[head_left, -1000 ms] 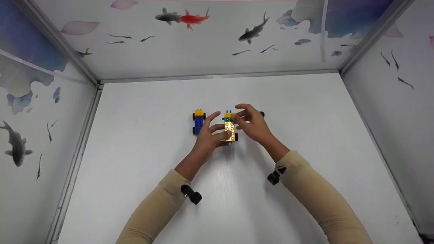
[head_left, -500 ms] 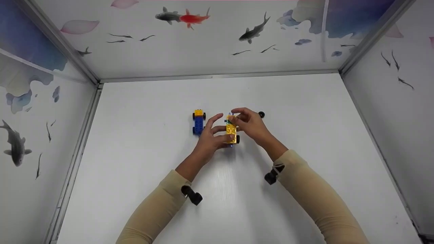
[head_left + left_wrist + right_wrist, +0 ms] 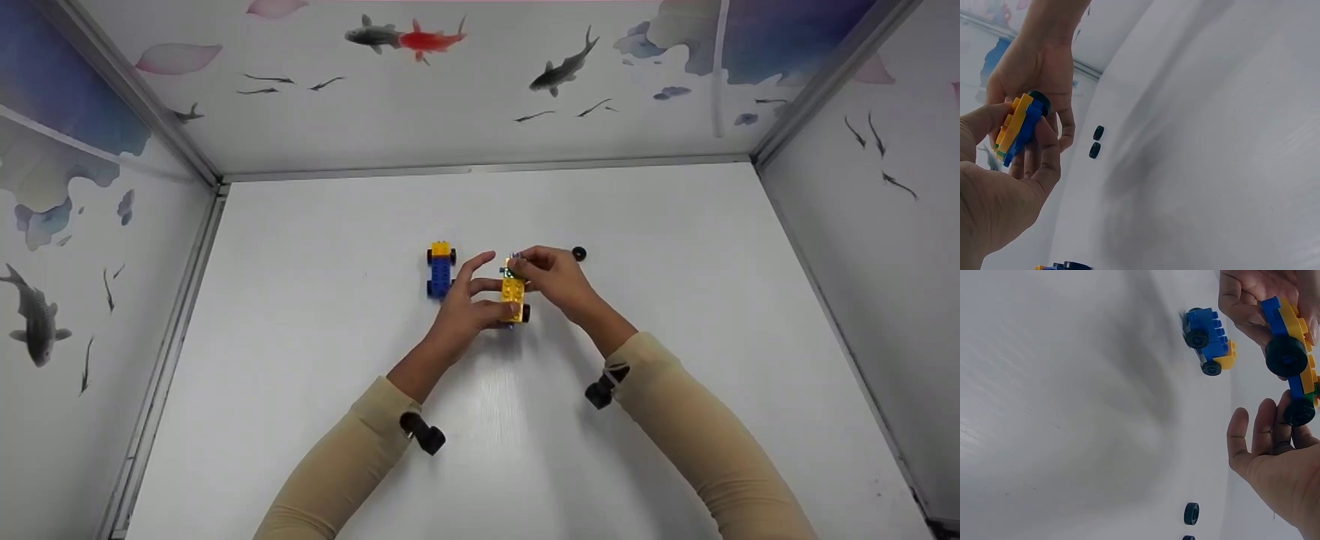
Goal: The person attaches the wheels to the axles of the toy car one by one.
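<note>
A toy car (image 3: 513, 289) made of yellow bricks on a blue base, with some green near its far end, is held up above the table. My left hand (image 3: 463, 316) pinches its near part between thumb and fingers, the index finger raised. At the far end my right hand (image 3: 561, 279) grips the car, thumb over the top and fingertips at the front wheel (image 3: 1299, 412). A larger-looking black wheel (image 3: 1286, 356) sits at the rear of that same side. The right fingers partly cover the front in the head view.
A second toy car (image 3: 440, 271), blue with a yellow front brick and black wheels, stands left of my left hand. Two loose black wheels, a nearer one (image 3: 1191, 513) and another (image 3: 1188, 538), lie on the white table (image 3: 345, 247). Printed walls enclose the sides and back.
My right hand has moved down and closed in on the car's far end, its thumb now over the top. The held car has shifted slightly towards me and right.
</note>
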A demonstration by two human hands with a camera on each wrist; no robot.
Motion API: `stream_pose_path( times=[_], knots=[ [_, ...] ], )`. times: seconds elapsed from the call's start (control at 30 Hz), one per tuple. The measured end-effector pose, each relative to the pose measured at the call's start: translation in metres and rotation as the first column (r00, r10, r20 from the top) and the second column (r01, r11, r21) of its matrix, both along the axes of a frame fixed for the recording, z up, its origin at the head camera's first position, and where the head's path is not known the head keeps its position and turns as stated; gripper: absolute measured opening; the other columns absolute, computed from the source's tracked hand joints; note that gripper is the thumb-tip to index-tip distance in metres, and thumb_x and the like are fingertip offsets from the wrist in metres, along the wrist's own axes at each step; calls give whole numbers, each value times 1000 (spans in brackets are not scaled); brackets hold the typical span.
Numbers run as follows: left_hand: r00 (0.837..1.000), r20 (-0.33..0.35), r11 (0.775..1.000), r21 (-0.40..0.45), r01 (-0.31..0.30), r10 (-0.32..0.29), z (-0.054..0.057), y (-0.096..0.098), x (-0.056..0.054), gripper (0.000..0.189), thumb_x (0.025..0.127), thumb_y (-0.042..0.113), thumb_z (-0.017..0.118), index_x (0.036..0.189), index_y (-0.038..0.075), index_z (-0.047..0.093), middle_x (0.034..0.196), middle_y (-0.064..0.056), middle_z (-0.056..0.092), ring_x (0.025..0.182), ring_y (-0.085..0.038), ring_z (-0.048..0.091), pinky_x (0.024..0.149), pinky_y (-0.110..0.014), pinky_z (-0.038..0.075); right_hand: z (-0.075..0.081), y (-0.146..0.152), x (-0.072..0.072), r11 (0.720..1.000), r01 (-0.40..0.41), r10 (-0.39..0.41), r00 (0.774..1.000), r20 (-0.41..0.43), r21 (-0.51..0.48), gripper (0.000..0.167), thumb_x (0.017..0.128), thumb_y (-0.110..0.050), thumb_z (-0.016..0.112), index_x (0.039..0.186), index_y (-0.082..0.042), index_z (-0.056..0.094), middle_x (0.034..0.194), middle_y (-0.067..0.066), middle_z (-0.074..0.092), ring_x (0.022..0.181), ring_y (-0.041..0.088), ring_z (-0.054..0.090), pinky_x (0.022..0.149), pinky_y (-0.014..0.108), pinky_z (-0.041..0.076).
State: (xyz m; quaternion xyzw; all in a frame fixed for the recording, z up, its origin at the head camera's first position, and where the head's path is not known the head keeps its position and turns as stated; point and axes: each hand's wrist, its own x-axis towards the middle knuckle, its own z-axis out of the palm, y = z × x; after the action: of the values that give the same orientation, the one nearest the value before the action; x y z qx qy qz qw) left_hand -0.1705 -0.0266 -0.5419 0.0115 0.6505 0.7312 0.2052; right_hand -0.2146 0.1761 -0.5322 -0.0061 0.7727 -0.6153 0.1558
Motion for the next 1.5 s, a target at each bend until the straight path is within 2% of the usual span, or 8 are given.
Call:
stream_pose_path(
  times=[0.37,0.5,0.73,0.93,1.07,1.23,1.37,1.5],
  knots=[
    [998,61,999,32,-9,7,-1,1,-1,90,94,9,86,166,38,41,146,-13,65,117,-30,77,99,-44,68,-1,8,2,1000,15,-15,1000,2,5,36,110,-33,71,132,-5,74,122,11,75,109,20,73,103,44,66],
    [997,75,999,44,-25,21,-2,-1,-2,90,94,7,85,166,37,41,147,-13,66,120,-30,77,101,-44,67,-2,12,3,1000,30,-30,1000,5,-4,36,110,-32,71,132,-4,74,122,11,76,108,20,73,98,41,67],
    [997,24,997,21,-71,70,-9,-6,-6,88,93,3,83,165,34,43,150,-15,64,123,-30,76,108,-40,64,-6,21,7,999,47,-47,999,17,-11,32,110,-27,70,129,-2,72,119,11,75,102,20,74,93,35,67],
    [989,-6,988,-26,-150,150,-10,-9,-10,86,93,0,82,163,34,47,161,-19,54,129,-33,72,116,-43,59,-10,29,11,997,58,-55,995,79,-42,20,108,-19,69,121,-4,70,129,15,73,112,25,74,94,36,68],
    [980,-29,980,-26,-197,196,-11,-10,-12,83,94,-1,81,163,33,49,162,-15,50,131,-36,70,115,-43,60,-10,34,13,998,11,-4,994,113,-60,19,107,-18,69,119,-3,68,133,16,72,114,26,73,94,36,68],
    [972,-60,974,-22,-227,226,-11,-10,-14,78,95,4,80,163,31,50,162,-15,51,130,-37,69,109,-38,63,-10,36,18,995,-76,85,988,132,-72,29,103,-14,67,128,1,70,130,19,74,107,25,76,92,35,68],
    [968,-71,971,32,-239,240,-10,-9,-14,76,97,5,77,163,27,49,160,-16,52,125,-36,73,102,-36,65,-8,34,24,984,-158,167,976,138,-79,36,101,-12,66,133,2,72,129,20,76,104,25,78,91,35,68],
    [966,-64,968,48,-246,249,-9,-7,-14,71,100,8,78,163,27,50,158,-14,54,120,-30,75,105,-38,65,-6,30,28,968,-229,241,960,143,-98,38,100,-13,68,134,2,72,127,18,77,105,24,78,93,34,67]
  ],
)
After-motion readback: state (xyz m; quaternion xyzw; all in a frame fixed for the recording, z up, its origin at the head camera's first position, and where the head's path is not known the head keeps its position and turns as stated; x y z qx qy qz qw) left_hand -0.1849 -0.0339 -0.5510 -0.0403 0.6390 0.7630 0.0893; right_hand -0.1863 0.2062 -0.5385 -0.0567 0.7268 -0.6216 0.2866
